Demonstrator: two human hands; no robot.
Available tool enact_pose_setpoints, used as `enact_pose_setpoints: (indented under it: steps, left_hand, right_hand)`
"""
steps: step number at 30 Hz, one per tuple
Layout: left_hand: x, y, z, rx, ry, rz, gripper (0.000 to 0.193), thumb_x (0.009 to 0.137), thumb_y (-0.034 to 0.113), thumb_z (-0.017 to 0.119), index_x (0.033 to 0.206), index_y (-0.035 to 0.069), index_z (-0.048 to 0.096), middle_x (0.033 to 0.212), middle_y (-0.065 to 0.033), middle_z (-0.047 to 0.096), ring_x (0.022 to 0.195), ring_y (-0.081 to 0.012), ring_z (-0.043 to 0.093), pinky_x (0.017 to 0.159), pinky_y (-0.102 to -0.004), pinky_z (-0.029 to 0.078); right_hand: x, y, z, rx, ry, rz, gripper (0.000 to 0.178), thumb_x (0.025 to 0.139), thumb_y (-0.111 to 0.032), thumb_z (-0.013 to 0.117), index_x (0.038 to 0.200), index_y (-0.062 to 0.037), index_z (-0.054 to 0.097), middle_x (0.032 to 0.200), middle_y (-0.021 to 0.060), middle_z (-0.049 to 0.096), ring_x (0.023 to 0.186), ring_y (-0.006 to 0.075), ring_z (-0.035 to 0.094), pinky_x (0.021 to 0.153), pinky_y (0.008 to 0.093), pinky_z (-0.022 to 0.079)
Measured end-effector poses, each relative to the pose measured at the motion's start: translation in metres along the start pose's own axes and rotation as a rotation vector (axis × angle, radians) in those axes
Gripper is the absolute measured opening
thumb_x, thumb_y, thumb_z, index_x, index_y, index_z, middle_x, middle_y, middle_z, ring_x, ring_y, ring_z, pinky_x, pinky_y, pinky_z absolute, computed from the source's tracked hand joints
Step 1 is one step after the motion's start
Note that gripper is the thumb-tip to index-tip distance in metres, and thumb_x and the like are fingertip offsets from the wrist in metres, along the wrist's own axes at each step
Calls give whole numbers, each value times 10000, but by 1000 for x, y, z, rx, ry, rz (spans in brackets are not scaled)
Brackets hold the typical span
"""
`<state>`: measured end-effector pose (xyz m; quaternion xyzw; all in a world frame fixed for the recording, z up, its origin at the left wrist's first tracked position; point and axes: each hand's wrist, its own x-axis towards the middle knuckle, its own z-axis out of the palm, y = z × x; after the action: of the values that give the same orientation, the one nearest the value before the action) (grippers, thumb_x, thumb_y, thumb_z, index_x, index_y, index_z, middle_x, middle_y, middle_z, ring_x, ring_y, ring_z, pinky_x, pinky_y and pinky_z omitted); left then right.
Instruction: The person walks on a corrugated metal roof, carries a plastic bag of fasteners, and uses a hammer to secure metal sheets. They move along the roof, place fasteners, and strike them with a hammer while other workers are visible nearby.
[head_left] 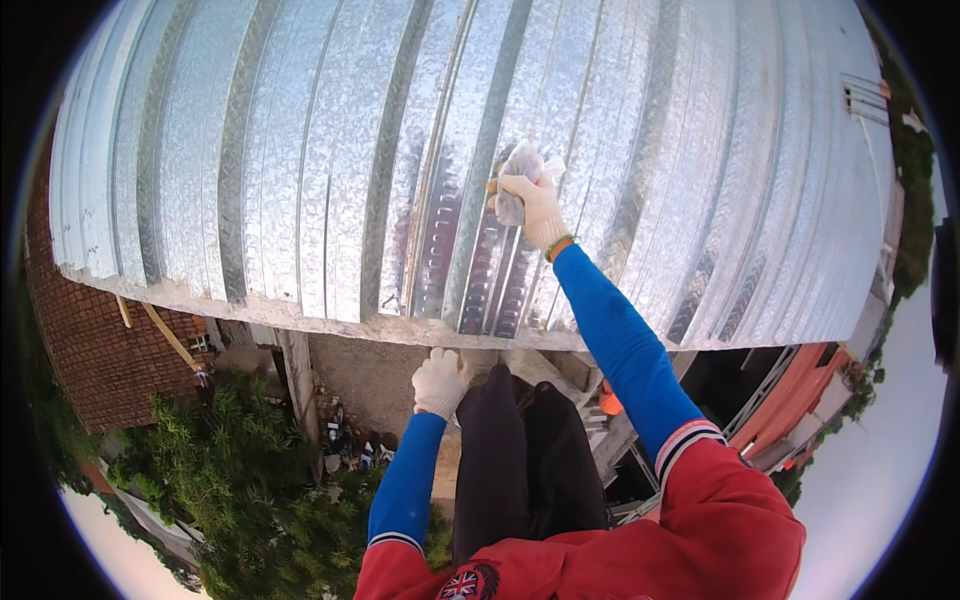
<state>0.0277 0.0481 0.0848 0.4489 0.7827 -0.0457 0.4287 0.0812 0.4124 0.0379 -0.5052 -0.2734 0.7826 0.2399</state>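
My right hand (pixel 537 208), in a cream knit glove, is closed around a crumpled whitish-grey wad (pixel 520 165); whether it is cloth or thin plastic I cannot tell. It is over the ribbed, shiny metal roof sheet (pixel 340 170), a little in from the near edge. Beside that hand, the ribs bear rows of small dents and dark reflections. My left hand (pixel 440 383), also gloved, is just below the sheet's near edge, beside my dark-trousered knee. Its fingers look loosely bent and slightly apart, with nothing visible in them.
Past the roof edge the ground (pixel 375 385) lies far below. Green tree tops (pixel 230 460) rise at lower left, near a brown tiled roof (pixel 110 345). A pale post (pixel 298 380) stands beneath the edge. On the right are a reddish roof (pixel 785 400) and an orange object (pixel 609 402).
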Motion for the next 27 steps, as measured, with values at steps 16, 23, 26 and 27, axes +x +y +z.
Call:
enact_pose_setpoints:
  steps: [16,23,26,27]
  left_hand:
    - [4,-1,-13,15,-17,53,277,938,355,750,971,95,659,1090,-129,649,921,-361,718,750,-500,596]
    - [5,11,-29,168,-204,3,599,885,386,810,1345,84,572,1269,-151,625,988,-353,721,788,-493,599]
    - [7,55,-100,293,-333,-19,885,833,432,855,1524,62,443,1413,-185,553,1055,-380,707,822,-514,588]
    - [-5,65,-117,259,-300,-32,874,831,438,855,1510,62,454,1438,-193,538,1062,-396,701,832,-528,582]
  right_hand:
    - [2,-5,4,-75,24,58,193,923,-80,726,1083,11,667,988,153,768,773,217,754,638,351,650]
    - [16,-3,2,-182,32,118,287,852,-197,787,976,57,740,880,136,757,760,219,747,624,361,589]
    - [18,-9,-22,-495,34,145,456,790,-338,824,931,87,738,830,169,737,767,251,737,661,393,564]
    - [19,-26,-24,-637,21,149,507,772,-380,831,920,95,732,820,185,730,774,266,732,673,405,558]
